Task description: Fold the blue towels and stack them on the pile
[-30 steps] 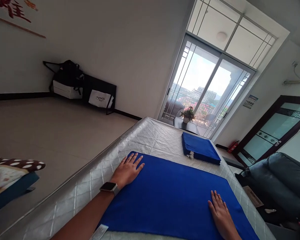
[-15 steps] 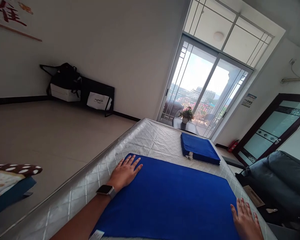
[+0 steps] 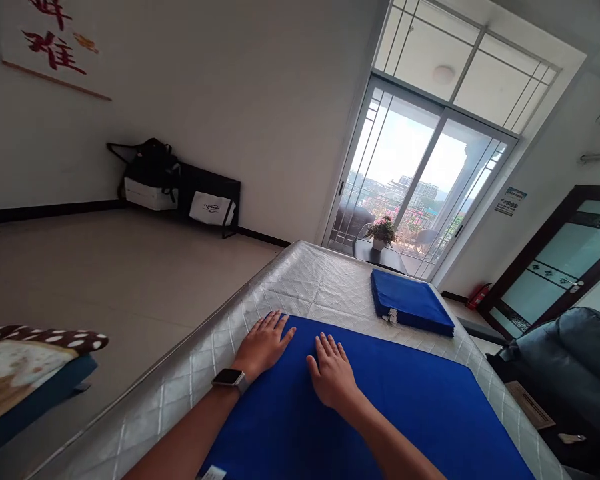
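Observation:
A flat blue fabric piece (image 3: 410, 393) lies spread over the quilted silver table cover (image 3: 305, 283), with a white tag (image 3: 214, 473) at its near left edge. My left hand (image 3: 264, 343), a watch (image 3: 229, 378) on its wrist, lies flat across the fabric's far left corner, fingers stretched out. Palm down on the same fabric, a little to the right, is my right hand (image 3: 333, 373); its fingers are extended and it holds nothing. Beyond them sits a stack of folded blue fabric (image 3: 413, 300) with white tags showing at its near left corner.
A potted plant (image 3: 381, 232) stands on a small dark table before the sliding glass door (image 3: 415, 180). To the right is a dark leather sofa (image 3: 575, 360). At the left, a brown dotted cloth (image 3: 35, 363) covers a seat. Bags (image 3: 153, 173) rest by the wall.
My right hand has moved left from the fabric's right edge to near my left hand. My left hand stays at the corner. The view has shifted slightly.

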{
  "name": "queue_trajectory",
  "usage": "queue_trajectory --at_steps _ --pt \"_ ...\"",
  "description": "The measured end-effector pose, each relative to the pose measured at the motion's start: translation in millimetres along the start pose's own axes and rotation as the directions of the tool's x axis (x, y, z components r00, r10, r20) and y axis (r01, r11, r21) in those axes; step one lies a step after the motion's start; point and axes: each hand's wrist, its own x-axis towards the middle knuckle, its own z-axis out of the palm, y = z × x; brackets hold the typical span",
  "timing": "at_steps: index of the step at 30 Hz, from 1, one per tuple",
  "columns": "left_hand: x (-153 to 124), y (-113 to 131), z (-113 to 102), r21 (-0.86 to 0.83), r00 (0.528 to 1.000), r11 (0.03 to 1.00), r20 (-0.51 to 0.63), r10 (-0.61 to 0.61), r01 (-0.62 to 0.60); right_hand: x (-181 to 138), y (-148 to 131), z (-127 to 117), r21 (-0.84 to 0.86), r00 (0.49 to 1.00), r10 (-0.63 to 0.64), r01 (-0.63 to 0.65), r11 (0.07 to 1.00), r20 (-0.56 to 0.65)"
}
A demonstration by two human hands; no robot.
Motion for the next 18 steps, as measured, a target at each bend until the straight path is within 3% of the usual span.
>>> queue_trajectory --at_steps 3,7,12,18 --pt "0 -3 3 0.013 1.0 1.0 -0.012 0.0 0.0 16 1 11 -0.009 0.999 0.001 -0.001 1.0 -0.033" --pt "0 -2 0 0.006 1.0 1.0 0.012 -0.005 0.005 13 35 5 -0.039 0.998 0.045 -0.047 0.998 -0.041" --pt "1 0 -1 0.002 0.999 1.0 0.045 -0.017 0.017 -13 108 -16 -0.105 0.986 0.167 -0.169 0.98 -0.029" --pt "2 -2 0 0.016 0.998 1.0 0.056 -0.015 0.014 -63 218 -43 -0.174 0.957 0.284 -0.289 0.942 -0.05"
